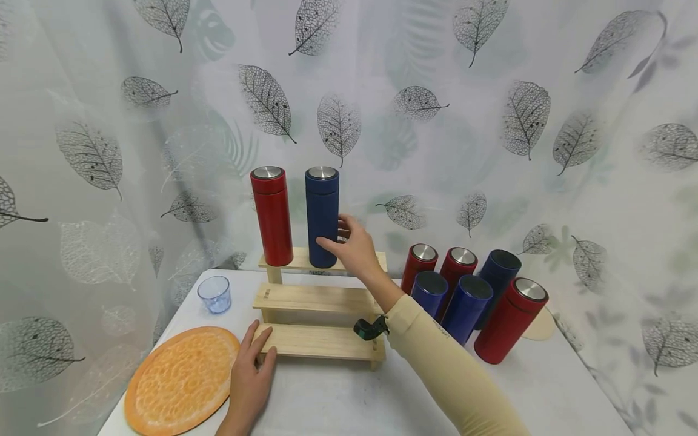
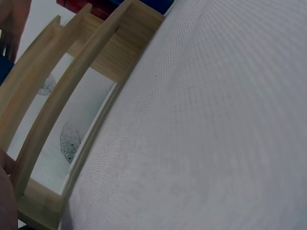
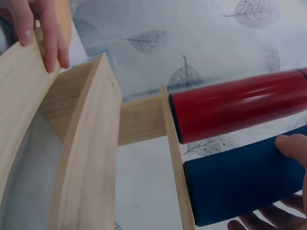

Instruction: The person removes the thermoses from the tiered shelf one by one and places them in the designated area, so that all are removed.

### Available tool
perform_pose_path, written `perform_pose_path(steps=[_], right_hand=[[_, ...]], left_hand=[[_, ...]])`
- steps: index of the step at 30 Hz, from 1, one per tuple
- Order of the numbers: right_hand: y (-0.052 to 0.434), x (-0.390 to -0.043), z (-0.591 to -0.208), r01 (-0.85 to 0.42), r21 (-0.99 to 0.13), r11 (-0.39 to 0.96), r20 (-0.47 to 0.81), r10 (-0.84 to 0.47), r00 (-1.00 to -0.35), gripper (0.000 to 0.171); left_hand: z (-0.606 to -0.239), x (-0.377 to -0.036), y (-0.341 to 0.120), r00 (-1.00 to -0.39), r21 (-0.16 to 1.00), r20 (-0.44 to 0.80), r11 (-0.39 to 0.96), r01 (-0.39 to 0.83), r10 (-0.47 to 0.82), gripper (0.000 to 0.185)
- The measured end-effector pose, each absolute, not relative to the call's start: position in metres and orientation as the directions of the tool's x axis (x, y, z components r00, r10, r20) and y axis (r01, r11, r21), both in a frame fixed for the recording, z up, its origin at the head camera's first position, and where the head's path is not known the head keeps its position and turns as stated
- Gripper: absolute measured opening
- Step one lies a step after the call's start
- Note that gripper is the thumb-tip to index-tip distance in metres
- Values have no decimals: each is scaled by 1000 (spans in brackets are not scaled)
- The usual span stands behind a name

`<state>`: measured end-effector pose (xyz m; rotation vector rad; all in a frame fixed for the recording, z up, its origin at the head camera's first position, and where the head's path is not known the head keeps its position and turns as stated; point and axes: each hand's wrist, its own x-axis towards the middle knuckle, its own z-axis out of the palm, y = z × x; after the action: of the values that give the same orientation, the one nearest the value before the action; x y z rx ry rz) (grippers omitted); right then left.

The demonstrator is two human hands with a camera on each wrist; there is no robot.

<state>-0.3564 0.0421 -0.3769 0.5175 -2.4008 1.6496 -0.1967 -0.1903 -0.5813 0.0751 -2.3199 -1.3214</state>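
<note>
- Right hand (image 1: pixel 354 247): reaches to the far, top step of the wooden stepped rack (image 1: pixel 319 298); thumb and fingers curl round the lower part of the blue flask (image 1: pixel 322 217). In the right wrist view a thumb tip lies on the flask's side and fingertips (image 3: pixel 249 221) show beneath it.
- Blue flask: stands upright on the top step, steel lid up, just right of the red flask (image 1: pixel 271 215); the two are close but apart.
- Left hand (image 1: pixel 252 375): lies flat on the white table (image 1: pixel 338 399), fingers nearly straight, their tips pressed against the near left corner of the rack's lowest step; it grips nothing.
- Rack: three steps rising toward the far side; the middle and lowest steps are bare wood.
- Orange round mat (image 1: pixel 182 380): lies flat at the near left, just beside the left hand.
- Small clear blue cup (image 1: pixel 214 294): stands left of the rack, beyond the mat.
- Cluster of flasks (image 1: pixel 471 297): red and blue, some lidded and some without lids, stands to the right of the rack, behind the right forearm's beige sleeve (image 1: pixel 447 375).
- Backdrop: leaf-printed curtain (image 1: pixel 491 121) on the far side.
</note>
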Motion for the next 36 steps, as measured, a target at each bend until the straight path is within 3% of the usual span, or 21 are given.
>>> perform_pose_path(steps=[25,36], right_hand=[[39,-357,-383,-436,-846,307,411,-144,-900,68],[50,-337,-378,-451,-845,287,429,-140,-892,67]], left_hand=[[-581,-197,-189,-889,819,373,544,182,-265,43],[-581,-196,-190,-889,822,372,540,182,-267,43]])
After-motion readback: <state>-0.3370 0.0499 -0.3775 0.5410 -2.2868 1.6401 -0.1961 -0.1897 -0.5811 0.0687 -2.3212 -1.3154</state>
